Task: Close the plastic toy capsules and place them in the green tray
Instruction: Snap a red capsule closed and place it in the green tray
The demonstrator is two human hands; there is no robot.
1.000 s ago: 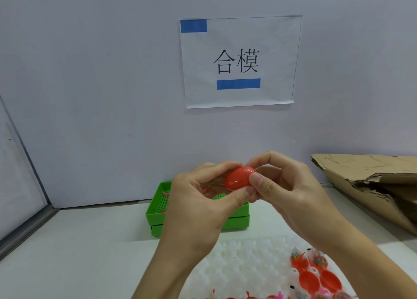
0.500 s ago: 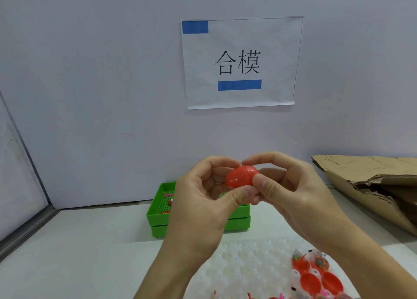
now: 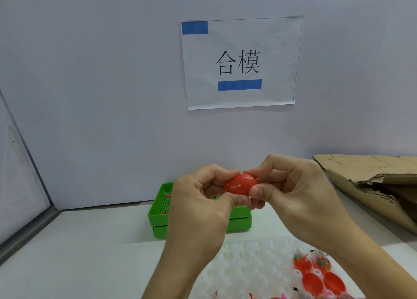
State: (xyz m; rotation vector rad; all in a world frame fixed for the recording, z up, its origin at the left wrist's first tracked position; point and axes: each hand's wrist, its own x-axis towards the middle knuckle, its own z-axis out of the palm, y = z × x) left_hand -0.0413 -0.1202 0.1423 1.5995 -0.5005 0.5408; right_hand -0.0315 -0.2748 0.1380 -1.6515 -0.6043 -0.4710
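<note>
Left hand point(image 3: 198, 210): grips the left end of the red capsule point(image 3: 240, 184), thumb below, fingers curled over the top.
Right hand point(image 3: 300, 199): pinches the capsule's right end between thumb and fingers.
Red capsule: held in the air between the 2 hands, its halves joined, in front of the green tray.
Green tray point(image 3: 158, 215): on the white table point(image 3: 79, 253) against the wall, partly hidden by the hands.
White holder point(image 3: 252, 262): near edge, with open red halves point(image 3: 320, 280) at its right.
Cardboard point(image 3: 379, 186): far right.
Paper sign point(image 3: 241, 62): on the wall above.

Hands point(image 3: 248, 199) have pressed red capsule point(image 3: 240, 183) fully closed.
</note>
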